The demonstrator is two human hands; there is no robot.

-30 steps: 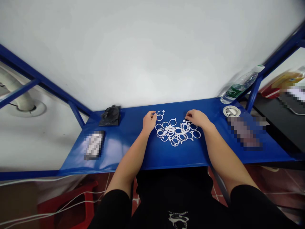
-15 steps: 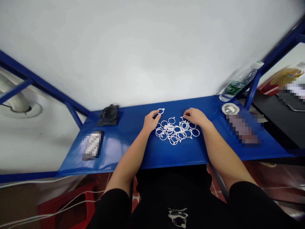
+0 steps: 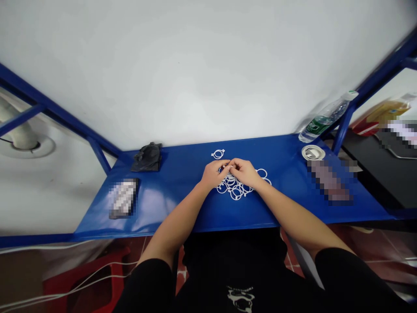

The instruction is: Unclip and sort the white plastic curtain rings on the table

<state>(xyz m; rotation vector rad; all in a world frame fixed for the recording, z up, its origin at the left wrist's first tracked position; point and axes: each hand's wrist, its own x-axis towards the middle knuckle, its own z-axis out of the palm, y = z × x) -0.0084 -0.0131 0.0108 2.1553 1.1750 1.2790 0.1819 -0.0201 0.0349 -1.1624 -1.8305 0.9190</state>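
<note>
A heap of white plastic rings point(image 3: 236, 191), each with a small tab like a curtain ring, lies on the blue tabletop. Above its far side, my left hand point(image 3: 214, 174) and my right hand point(image 3: 245, 172) meet at the fingertips. Both are closed in a pinch, and a bit of a white ring point(image 3: 231, 168) shows between them; most of it is hidden by the fingers. Beyond my hands, apart from the heap, a small white ring group point(image 3: 218, 154) with tabs at both ends lies flat.
On the left of the blue table point(image 3: 176, 208) lie a crumpled black bag point(image 3: 147, 157) and a blurred packet point(image 3: 124, 198). A water bottle point(image 3: 321, 123) leans at the back right, near a roll of tape point(image 3: 313, 152). The white wall point(image 3: 195, 78) rises behind.
My left hand has let go of a ring at the back and come toward me. My right hand has moved left from the heap's right side to meet it.
</note>
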